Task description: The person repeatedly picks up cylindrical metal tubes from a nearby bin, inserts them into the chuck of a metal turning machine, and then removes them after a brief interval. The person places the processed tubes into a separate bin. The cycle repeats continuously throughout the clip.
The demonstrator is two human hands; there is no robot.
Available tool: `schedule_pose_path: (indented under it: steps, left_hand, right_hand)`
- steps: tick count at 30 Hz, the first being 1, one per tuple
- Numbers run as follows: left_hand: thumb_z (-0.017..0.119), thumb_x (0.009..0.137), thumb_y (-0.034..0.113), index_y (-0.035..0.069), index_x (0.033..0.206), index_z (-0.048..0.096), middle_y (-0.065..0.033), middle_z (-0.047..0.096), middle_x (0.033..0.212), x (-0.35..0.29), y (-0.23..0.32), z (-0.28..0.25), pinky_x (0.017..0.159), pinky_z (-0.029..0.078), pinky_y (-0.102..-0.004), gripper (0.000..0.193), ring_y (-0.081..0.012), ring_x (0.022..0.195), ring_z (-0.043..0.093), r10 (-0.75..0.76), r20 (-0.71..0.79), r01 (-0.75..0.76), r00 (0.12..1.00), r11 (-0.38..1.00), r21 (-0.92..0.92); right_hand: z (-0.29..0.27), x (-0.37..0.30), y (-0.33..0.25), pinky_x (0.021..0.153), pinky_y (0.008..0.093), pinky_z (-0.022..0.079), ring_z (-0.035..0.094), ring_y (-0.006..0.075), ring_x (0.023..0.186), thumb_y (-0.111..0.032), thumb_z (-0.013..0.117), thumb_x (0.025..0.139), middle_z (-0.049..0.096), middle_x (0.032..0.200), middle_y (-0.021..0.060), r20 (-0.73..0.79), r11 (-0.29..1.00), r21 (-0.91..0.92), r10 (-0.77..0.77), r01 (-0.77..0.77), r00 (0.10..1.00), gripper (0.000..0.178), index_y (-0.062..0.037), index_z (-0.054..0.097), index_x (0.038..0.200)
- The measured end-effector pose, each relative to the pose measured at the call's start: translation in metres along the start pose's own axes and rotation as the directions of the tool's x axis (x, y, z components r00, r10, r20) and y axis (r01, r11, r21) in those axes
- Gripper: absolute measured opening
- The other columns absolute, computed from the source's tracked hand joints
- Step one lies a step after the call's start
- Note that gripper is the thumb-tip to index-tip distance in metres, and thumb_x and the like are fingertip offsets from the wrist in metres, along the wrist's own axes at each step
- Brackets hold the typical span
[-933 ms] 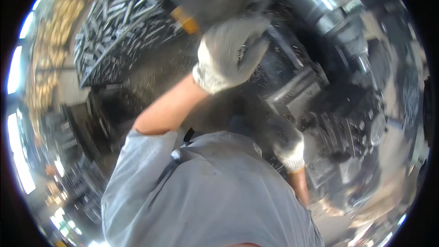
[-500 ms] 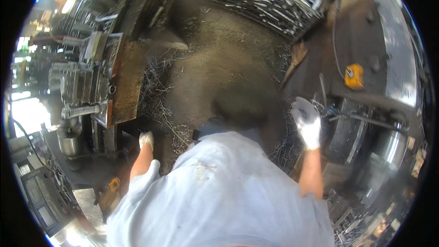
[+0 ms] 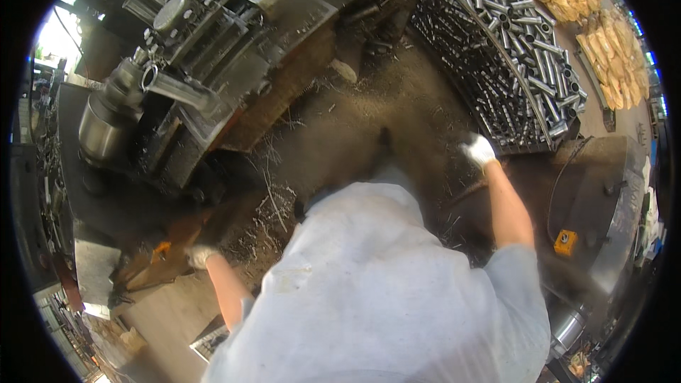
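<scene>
My right hand (image 3: 479,150), in a white work glove, hangs at the near end of a long bin (image 3: 543,115). The bin holds many short metal tubes (image 3: 543,50) and a mass of darker metal pieces (image 3: 461,57). Its fingers are blurred, and no held thing shows. Low on the left, my left hand (image 3: 202,256), also gloved, is held out over the floor beside a brownish metal surface (image 3: 170,255). Its fingers are too small and smeared to read. Neither hand visibly touches anything.
A greasy machine (image 3: 213,92) with a metal cylinder (image 3: 103,128) fills the left. Stringy metal shavings (image 3: 273,198) litter the floor. A yellow box (image 3: 565,242) on a cable sits on the dark machine at right. Tan wrapped bundles (image 3: 613,57) lie beyond the bin.
My view has swung to the right, bringing the tube bin and wrapped bundles further in. My right hand has moved from the right-hand machine to beside the bin.
</scene>
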State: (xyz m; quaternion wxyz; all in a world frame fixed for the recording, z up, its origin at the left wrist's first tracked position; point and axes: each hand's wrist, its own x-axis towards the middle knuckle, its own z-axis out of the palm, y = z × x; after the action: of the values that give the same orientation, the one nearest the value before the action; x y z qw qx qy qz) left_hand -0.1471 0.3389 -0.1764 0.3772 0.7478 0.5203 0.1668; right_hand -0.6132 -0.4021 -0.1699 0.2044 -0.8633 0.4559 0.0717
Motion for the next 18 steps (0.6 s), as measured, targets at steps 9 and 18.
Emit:
schedule_pose_path:
  steps: [9, 18]
  left_hand:
    - [0.041, 0.111, 0.063, -0.001, 0.149, 0.058, -0.0295, 0.062, 0.148, -0.025, 0.074, -0.048, 0.113, 0.052, -0.0521, 0.076, -0.0452, 0.132, 0.064, 0.069, -0.181, -0.085, 0.981, 0.993, -0.086]
    - [0.049, 0.113, 0.049, 0.021, 0.083, 0.053, 0.0037, 0.037, 0.068, 0.019, 0.061, -0.067, 0.058, 0.029, -0.0357, 0.041, -0.0179, 0.060, 0.034, -0.116, 0.427, 0.426, 0.897, 0.488, -0.762]
  right_hand:
    - [0.016, 0.115, -0.073, 0.071, 0.0366, 0.059, 0.075, 0.0230, 0.077, -0.017, 0.078, 0.087, 0.081, 0.094, 0.0132, 0.384, 0.936, 0.306, 0.044, -0.173, 0.922, 0.031, -0.0018, 0.081, 0.115]
    - [-0.182, 0.235, -0.424, 0.098, 0.0303, 0.056, 0.071, 0.0145, 0.103, 0.001, 0.070, 0.096, 0.079, 0.110, 0.0080, -0.352, 0.500, 0.599, -0.537, 0.625, 0.766, 0.031, 0.0028, 0.074, 0.127]
